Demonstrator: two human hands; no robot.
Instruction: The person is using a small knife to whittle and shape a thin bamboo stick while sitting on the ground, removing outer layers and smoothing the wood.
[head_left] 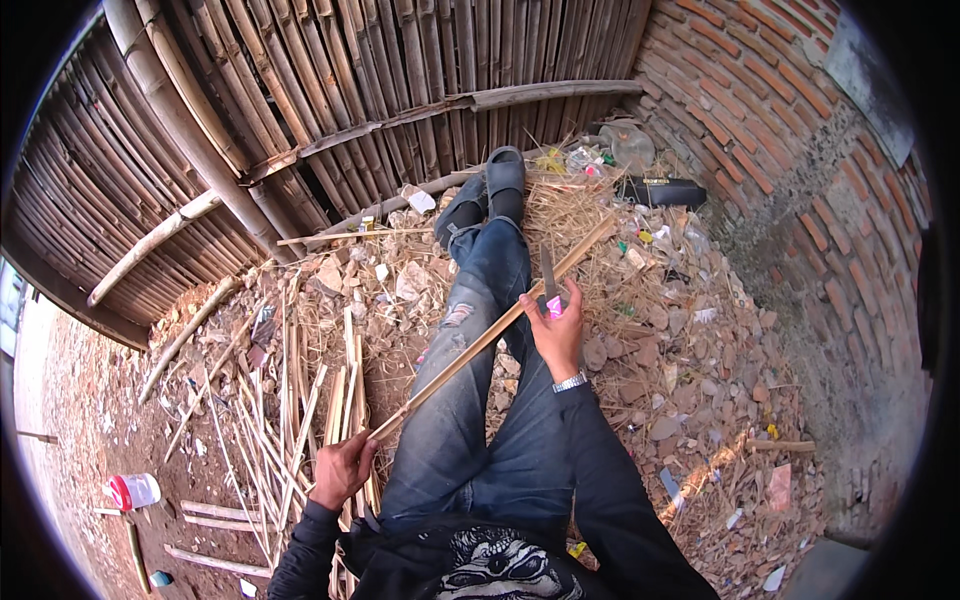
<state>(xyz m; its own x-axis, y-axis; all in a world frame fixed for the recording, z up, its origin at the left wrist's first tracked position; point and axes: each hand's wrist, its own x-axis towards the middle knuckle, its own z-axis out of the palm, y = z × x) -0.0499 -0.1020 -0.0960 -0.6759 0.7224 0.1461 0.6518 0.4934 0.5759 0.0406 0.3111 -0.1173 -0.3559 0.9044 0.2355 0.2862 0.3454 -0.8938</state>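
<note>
One bamboo strip (490,335) ran diag. across the lap: L hand (342,468) fingers curled round its near end, R hand (556,328) w/ fingers wrapped on one pink-handled knife (549,285), blade up, touching the strip's mid-part. Cut strips (300,420) lay beside L hand; number couldn't be counted.

A bamboo wall (330,70) meets a brick wall (780,130) at the back, with rubble (690,370) and straw (580,200) spread below. A pile of split sticks (290,400) lies at left, a red-and-white cup (133,490) on the dirt beyond it. A clear bottle (632,145) and a black case (665,190) sit near the corner.
</note>
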